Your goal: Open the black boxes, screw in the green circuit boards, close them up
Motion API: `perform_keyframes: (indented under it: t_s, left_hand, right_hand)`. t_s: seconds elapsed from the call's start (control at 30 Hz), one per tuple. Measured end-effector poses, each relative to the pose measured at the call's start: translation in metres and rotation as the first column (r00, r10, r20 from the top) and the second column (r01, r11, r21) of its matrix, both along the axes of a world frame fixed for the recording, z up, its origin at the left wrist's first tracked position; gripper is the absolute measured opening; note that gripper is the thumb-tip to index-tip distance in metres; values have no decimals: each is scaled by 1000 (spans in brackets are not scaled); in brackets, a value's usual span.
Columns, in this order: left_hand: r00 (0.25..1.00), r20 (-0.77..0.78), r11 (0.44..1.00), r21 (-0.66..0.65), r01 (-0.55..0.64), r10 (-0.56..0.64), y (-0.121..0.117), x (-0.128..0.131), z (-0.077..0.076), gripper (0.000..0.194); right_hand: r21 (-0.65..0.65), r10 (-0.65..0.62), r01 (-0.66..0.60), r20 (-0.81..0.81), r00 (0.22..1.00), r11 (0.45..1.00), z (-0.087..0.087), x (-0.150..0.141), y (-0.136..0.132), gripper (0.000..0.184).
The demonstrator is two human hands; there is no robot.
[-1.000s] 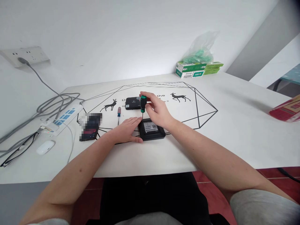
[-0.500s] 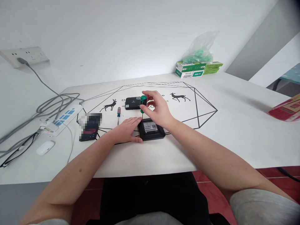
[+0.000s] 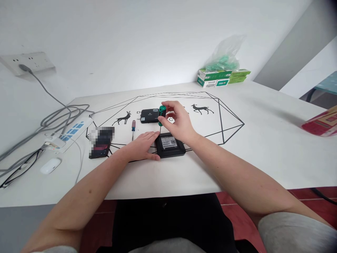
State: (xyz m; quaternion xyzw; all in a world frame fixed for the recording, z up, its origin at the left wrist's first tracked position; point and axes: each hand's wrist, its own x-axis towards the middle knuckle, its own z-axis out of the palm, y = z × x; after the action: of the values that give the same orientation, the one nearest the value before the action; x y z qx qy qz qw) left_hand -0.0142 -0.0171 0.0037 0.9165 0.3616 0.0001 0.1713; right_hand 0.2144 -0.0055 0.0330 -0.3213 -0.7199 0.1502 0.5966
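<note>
A black box-shaped device [image 3: 173, 153] with a white label on its upper face lies on the table. My left hand [image 3: 141, 147] rests flat along its left side, fingers stretched towards the far left corner and thumb apart near the front. My right hand [image 3: 180, 123] is closed around the green and black handle of a screwdriver [image 3: 162, 111]. The screwdriver stands nearly upright, its tip down at the device's far left corner; the contact point is too small to make out. Behind it lies a second, flatter black device [image 3: 149, 116].
Left of my left hand lie a small screwdriver [image 3: 133, 125] and a partly blurred phone [image 3: 101, 144]. Farther left are a power strip [image 3: 75, 131], cables, a white earbud case [image 3: 51, 166] and glasses [image 3: 22, 170]. Green and white boxes [image 3: 214, 78] with a plastic bag stand by the wall.
My right hand and the screwdriver have shifted very slightly, the handle now a touch higher and to the right. My left hand and the device have stayed in place.
</note>
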Motion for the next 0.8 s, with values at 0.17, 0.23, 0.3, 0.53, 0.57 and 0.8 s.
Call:
perform_keyframes:
  t_s: [0.17, 0.23, 0.3, 0.53, 0.57, 0.8]
  left_hand:
    - [1000, 9, 1000, 2, 0, 0, -1, 1, 1, 130]
    - [1000, 11, 1000, 4, 3, -3, -1, 1, 1, 130]
    - [1000, 15, 1000, 7, 8, -8, -1, 1, 1, 130]
    - [1000, 14, 1000, 10, 6, -7, -1, 1, 1, 129]
    - [1000, 15, 1000, 11, 8, -8, -1, 1, 1, 129]
    - [1000, 15, 1000, 5, 8, -8, 0, 2, 3, 131]
  right_hand:
    - [4, 44, -44, 46, 998, 999, 0, 0, -2, 42]
    - [4, 74, -74, 65, 995, 997, 0, 1, -3, 45]
    - [1, 88, -89, 85, 992, 996, 0, 1, -3, 49]
    - [127, -21, 8, 100, 995, 992, -2, 4, 3, 49]
    - [131, -21, 8, 102, 995, 991, -2, 4, 4, 49]
    - [-5, 104, -104, 84, 991, 995, 4, 2, -4, 41]
